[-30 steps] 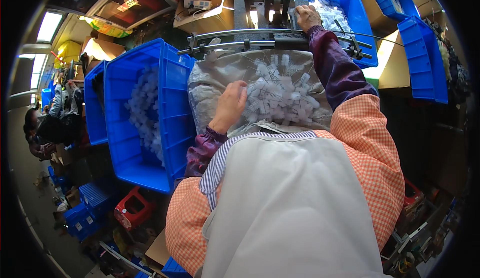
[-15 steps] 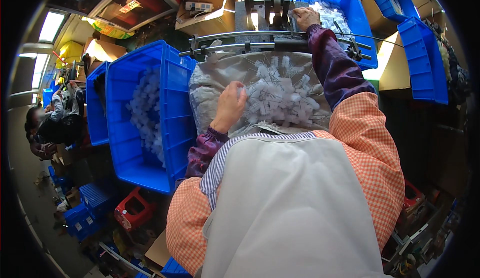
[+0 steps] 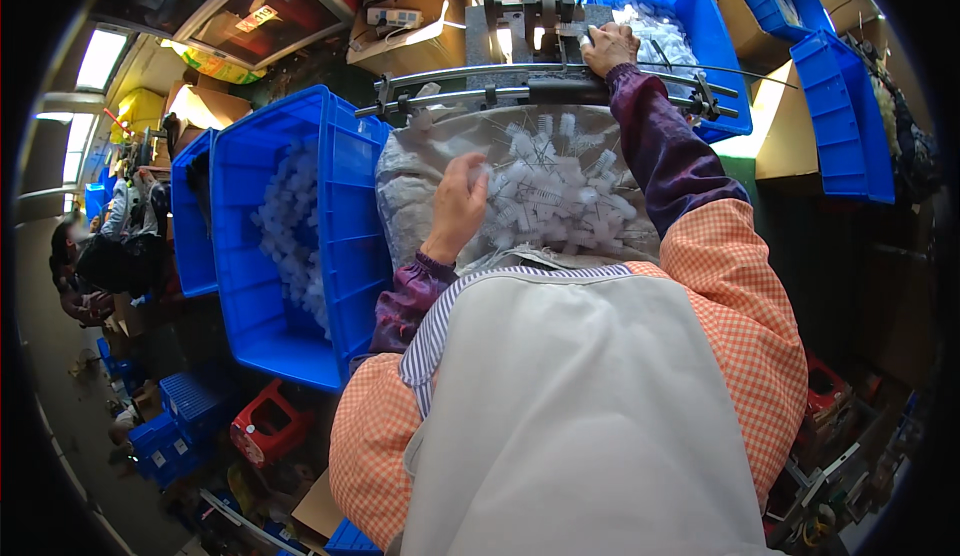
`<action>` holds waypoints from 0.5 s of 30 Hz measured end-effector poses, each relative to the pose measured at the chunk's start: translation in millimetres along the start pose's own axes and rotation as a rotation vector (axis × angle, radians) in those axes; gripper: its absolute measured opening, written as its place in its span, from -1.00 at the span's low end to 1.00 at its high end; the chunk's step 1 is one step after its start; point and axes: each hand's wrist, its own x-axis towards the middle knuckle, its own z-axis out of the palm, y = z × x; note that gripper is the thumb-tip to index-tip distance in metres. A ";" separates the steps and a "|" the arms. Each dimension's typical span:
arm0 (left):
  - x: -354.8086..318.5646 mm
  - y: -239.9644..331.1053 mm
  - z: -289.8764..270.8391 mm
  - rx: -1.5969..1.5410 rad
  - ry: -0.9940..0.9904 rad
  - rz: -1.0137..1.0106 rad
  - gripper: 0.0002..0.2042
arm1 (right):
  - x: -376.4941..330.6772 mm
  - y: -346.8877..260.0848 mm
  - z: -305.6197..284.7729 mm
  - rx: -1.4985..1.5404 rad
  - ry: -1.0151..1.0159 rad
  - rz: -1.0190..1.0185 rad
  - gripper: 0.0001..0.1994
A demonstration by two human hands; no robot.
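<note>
My left hand rests on a heap of small white bristly brush pieces that lies on a grey sheet in front of me; its fingers curl into the pieces. My right hand reaches far forward to a dark metal machine behind a curved rail, with its fingers closed on a small white piece at the machine. A white apron and orange checked sleeves fill the lower part of the view.
A large blue bin with white pieces stands at my left. Another blue bin with white pieces sits behind the machine, and more blue bins at the right. Cardboard boxes lie beyond. A person sits far left.
My left hand has shifted slightly over the heap of white pieces. My right hand stays at the machine.
</note>
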 end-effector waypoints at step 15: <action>-1.1 -14.5 -12.9 -0.239 0.108 -0.222 -0.76 | 1.9 -4.7 1.8 -0.043 -0.047 -0.014 -0.67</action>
